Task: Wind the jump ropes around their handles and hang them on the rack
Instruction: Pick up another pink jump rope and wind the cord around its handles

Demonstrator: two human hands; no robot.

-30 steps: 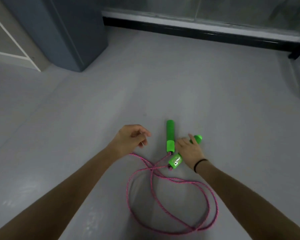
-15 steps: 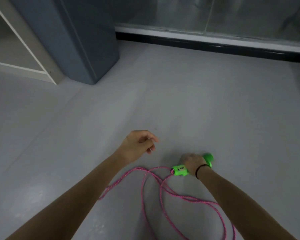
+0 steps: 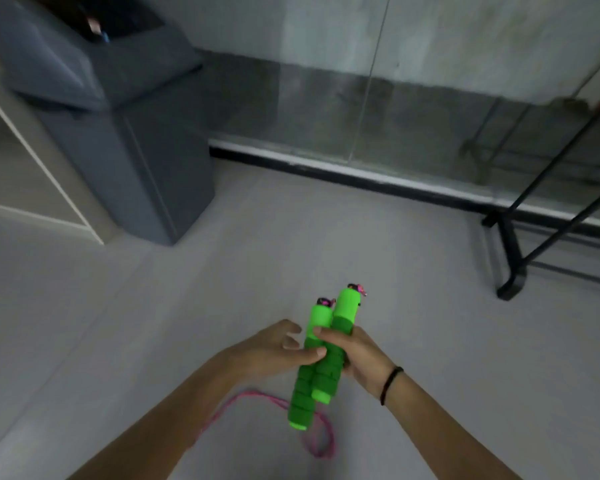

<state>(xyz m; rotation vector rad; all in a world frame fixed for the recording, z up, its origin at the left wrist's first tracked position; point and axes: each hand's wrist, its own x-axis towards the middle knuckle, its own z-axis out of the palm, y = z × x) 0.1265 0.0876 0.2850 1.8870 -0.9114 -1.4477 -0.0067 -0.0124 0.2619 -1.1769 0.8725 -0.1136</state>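
Low at six o'clock of the view, two green foam handles (image 3: 345, 308) stand side by side, nearly upright, their rope ends pointing toward twelve. The right hand (image 3: 361, 358) wraps them at mid-length, its fingers curled round both and its thumb laid across the front, so they are bundled as one core. That pairing looks deliberate: winding needs a single stiff spool, not two loose sticks. The left hand (image 3: 267, 351) comes in from nine o'clock. Its thumb presses on the nearer handle and its bent fingers sit at that handle's side, a light pinch that seems meant to square the two ends before it goes for the cord.

A thin pink braided rope (image 3: 253, 394) lies slack in loops on the pale grey floor (image 3: 413, 341) at seven o'clock of the handles, with none yet wound on. Its run up to the handle caps is hidden behind the hands.

A black metal rack (image 3: 510, 251) stands at three o'clock, well apart, and a dark grey plastic bin (image 3: 136, 150) at ten.
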